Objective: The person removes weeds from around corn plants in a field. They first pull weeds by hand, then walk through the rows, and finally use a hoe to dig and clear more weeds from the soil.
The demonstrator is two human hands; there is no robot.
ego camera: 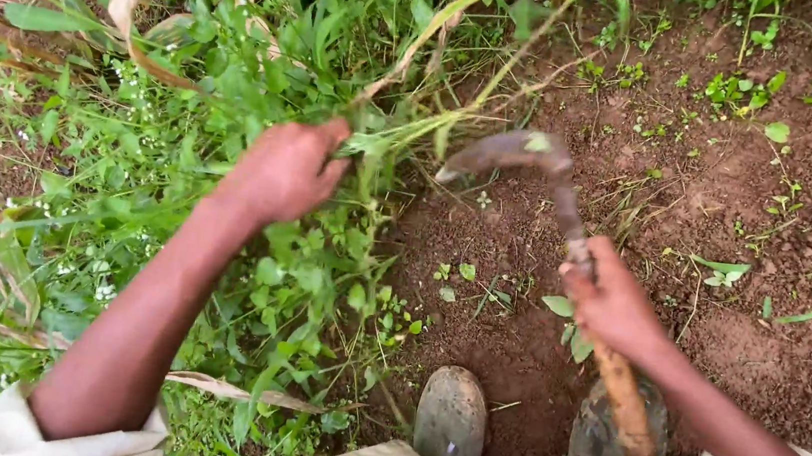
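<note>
Sickle: curved, soil-coated blade over bare red soil, centre-right, tip pointing left toward the weeds.
Right hand: I see it clenched on the sickle's wooden handle.
Left hand: closed around a bunch of green weed stems, left of the blade.
Weeds: dense patch, left and far.
Boots: two muddy toes, near edge.
</note>
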